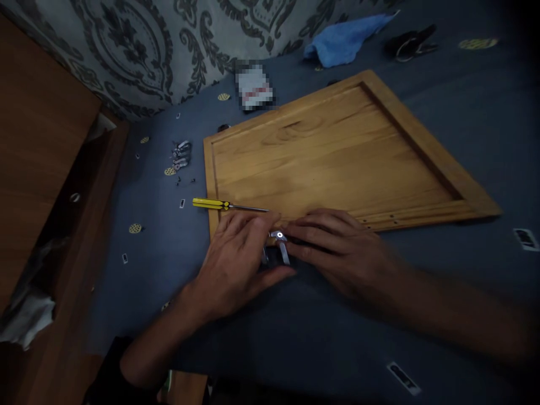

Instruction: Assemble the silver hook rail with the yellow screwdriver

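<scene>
A wooden cabinet door panel (329, 152) lies flat on a blue patterned cloth. At its near edge, a silver metal hinge (279, 243) sits between both hands. My left hand (236, 259) curls around the hinge from the left, fingers bent on it. My right hand (333, 247) presses on it from the right with fingers close together. A yellow-handled screwdriver (223, 205) rests just beyond my left hand, its shaft lying over the panel's corner.
A small heap of metal hinges and screws (180, 157) lies left of the panel. A blue rag (343, 39) and a dark object (411, 45) lie at the back. Brown wooden furniture (46, 185) borders the left side. A small packet (253, 87) sits behind the panel.
</scene>
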Motion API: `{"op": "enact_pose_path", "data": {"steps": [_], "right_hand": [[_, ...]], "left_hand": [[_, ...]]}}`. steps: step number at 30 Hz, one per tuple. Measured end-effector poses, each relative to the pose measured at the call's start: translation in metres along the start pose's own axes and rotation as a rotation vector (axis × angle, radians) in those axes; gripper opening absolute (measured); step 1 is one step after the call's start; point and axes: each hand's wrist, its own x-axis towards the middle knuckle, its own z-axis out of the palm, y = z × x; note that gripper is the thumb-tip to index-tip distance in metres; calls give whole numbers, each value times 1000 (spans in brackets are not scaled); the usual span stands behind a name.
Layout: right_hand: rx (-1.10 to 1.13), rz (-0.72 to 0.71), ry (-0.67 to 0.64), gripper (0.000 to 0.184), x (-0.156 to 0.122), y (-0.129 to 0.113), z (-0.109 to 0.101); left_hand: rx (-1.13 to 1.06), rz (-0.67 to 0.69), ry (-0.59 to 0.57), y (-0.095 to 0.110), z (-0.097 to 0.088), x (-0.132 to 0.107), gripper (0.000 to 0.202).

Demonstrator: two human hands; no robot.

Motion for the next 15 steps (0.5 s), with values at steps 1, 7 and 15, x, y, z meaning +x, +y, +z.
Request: {"op": "enact_pose_path", "data": {"steps": [1,7,15], "right_hand": [[-3,1,-15,35,0,0,0],[50,93,9,34,-4,0,-7],[142,178,44,33,-9,1,-10]], "left_hand": [[-4,-1,-4,0,0,0,63],[-16,-29,-36,4,-5,0,66],[-67,-69,-62,5,-7,1,62]]}}
